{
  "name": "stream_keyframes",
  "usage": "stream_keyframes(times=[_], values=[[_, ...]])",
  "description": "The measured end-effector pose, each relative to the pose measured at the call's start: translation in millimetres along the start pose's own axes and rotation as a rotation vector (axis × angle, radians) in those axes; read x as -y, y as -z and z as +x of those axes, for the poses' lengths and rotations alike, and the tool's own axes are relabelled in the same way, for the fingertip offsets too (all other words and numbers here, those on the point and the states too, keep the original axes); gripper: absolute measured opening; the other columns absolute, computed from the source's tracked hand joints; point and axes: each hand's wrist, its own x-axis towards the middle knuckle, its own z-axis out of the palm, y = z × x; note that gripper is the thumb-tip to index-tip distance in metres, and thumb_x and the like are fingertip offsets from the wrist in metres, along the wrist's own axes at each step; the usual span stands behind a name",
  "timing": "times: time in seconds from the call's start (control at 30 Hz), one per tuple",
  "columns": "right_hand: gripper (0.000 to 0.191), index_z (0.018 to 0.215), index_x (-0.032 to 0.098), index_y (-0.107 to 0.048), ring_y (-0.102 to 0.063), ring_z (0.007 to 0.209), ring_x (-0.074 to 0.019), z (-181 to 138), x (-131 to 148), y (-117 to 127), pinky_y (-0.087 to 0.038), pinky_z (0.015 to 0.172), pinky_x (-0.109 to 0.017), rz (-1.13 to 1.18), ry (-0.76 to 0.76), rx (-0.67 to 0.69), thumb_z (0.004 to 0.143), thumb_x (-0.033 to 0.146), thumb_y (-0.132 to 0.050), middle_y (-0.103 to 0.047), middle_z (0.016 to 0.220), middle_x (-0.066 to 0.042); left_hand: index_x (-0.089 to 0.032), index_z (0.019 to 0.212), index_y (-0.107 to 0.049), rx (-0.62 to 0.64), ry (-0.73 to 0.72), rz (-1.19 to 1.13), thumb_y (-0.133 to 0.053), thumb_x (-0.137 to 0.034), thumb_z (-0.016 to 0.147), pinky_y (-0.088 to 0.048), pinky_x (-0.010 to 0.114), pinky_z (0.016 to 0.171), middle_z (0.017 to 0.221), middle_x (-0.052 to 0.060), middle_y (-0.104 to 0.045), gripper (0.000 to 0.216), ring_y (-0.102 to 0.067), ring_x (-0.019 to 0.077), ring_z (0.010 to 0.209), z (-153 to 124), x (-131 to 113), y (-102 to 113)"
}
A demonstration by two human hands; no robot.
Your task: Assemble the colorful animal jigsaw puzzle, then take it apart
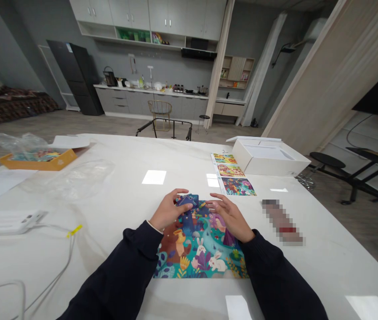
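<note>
Head view: the puzzle (199,255) lies on the white surface (132,155) at six o'clock, both hands at its far edge. The left hand (168,213) curls its fingers around a dark blue piece (188,201). The right hand (231,219) lies flat, fingers spread. White box (269,161) at two o'clock, orange tray (42,163) at ten.

glossy white table (125,195), cardboard puzzle (199,249)

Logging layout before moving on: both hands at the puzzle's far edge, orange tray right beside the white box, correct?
No. The head view shows the orange tray on the far left, apart from the white box. The left hand and right hand are at the far edge of the puzzle.
</note>
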Motion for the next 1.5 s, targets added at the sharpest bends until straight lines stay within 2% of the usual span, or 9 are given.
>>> stream_keyframes(times=[0.23, 0.4, 0.63, 0.87, 0.97, 1.03, 1.1, 1.2, 1.5], values=[[0.031, 0.119, 0.021, -0.068, -0.07, 0.104, -0.0263, 24, -1, 4, -0.057, 0.089, -0.044, -0.466, 0.132, -0.046, 0.097, 0.041, -0.058, -0.073, 0.118, -0.012, -0.015, 0.102, -0.06, -0.238, 0.069, 0.238, -0.072, -0.051, 0.078, -0.053, 0.03, 0.06, 0.083, 0.006, -0.07, 0.045, -0.066, 0.019, 0.068, 19, 30, 85], [0.029, 0.124, 0.019, -0.065, -0.061, 0.116, -0.0293, 46, -28, -11, -0.049, 0.103, -0.052, -0.839, 0.443, -0.058, 0.098, 0.023, -0.051, -0.069, 0.12, -0.014, -0.018, 0.106, -0.05, -0.356, 0.063, 0.421, -0.062, -0.037, 0.087, -0.054, 0.033, 0.072, 0.09, 0.006, -0.068, 0.03, -0.067, 0.0201, 0.078, 25, 44, 105], [0.018, 0.105, 0.016, -0.066, -0.058, 0.102, -0.0288, 44, -44, -13, -0.048, 0.093, -0.045, -1.095, 0.441, -0.053, 0.093, 0.017, -0.052, -0.065, 0.103, -0.013, -0.016, 0.104, -0.059, -0.449, -0.007, 0.76, -0.059, -0.032, 0.084, -0.038, 0.049, 0.109, 0.115, 0.015, -0.059, 0.026, -0.052, 0.034, 0.118, 38, 47, 99], [0.008, 0.099, 0.019, -0.058, -0.054, 0.097, -0.0282, 42, -42, -16, -0.043, 0.087, -0.042, -1.152, 0.392, -0.081, 0.091, 0.022, -0.056, -0.062, 0.1, -0.01, -0.018, 0.115, -0.066, -0.47, -0.017, 0.913, -0.05, -0.032, 0.092, -0.036, 0.054, 0.105, 0.122, 0.016, -0.059, 0.031, -0.047, 0.0373, 0.119, 36, 42, 94], [0.009, 0.1, 0.019, -0.055, -0.053, 0.096, -0.028, 42, -42, -17, -0.042, 0.086, -0.041, -1.119, 0.383, -0.098, 0.091, 0.021, -0.055, -0.061, 0.099, -0.01, -0.021, 0.119, -0.065, -0.537, -0.116, 0.964, -0.047, -0.033, 0.096, -0.035, 0.056, 0.105, 0.127, 0.014, -0.059, 0.032, -0.046, 0.0378, 0.123, 28, 30, 85], [0.01, 0.101, 0.019, -0.055, -0.054, 0.096, -0.0282, 42, -42, -17, -0.042, 0.087, -0.042, -1.096, 0.377, -0.095, 0.091, 0.02, -0.054, -0.061, 0.098, -0.01, -0.021, 0.121, -0.064, -0.466, -0.28, 0.992, -0.047, -0.031, 0.098, -0.036, 0.051, 0.105, 0.126, 0.013, -0.061, 0.03, -0.048, 0.0343, 0.122, 22, 23, 71], [0.013, 0.104, 0.018, -0.055, -0.054, 0.097, -0.0286, 42, -42, -17, -0.043, 0.088, -0.042, -1.073, 0.376, -0.08, 0.091, 0.018, -0.054, -0.062, 0.1, -0.011, -0.02, 0.122, -0.063, -0.234, -0.421, 1.017, -0.047, -0.028, 0.099, -0.039, 0.046, 0.103, 0.123, 0.012, -0.064, 0.03, -0.051, 0.0309, 0.119, 17, 20, 53], [0.022, 0.113, 0.018, -0.057, -0.056, 0.102, -0.0292, 41, -41, -17, -0.043, 0.091, -0.043, -1.032, 0.395, -0.066, 0.091, 0.015, -0.053, -0.063, 0.108, -0.012, -0.021, 0.125, -0.064, -0.027, -0.421, 1.109, -0.056, -0.03, 0.095, -0.039, 0.049, 0.101, 0.126, 0.013, -0.063, 0.032, -0.05, 0.0333, 0.12, 11, 22, 27], [0.02, 0.11, 0.02, -0.059, -0.06, 0.097, -0.0251, 38, -33, -18, -0.048, 0.09, -0.039, -0.897, 0.395, -0.035, 0.096, 0.013, -0.046, -0.06, 0.109, -0.009, -0.02, 0.107, -0.06, -0.022, -0.284, 0.869, -0.068, -0.026, 0.082, -0.044, 0.043, 0.094, 0.106, 0.008, -0.064, 0.027, -0.056, 0.0282, 0.105, 14, 28, 21]])
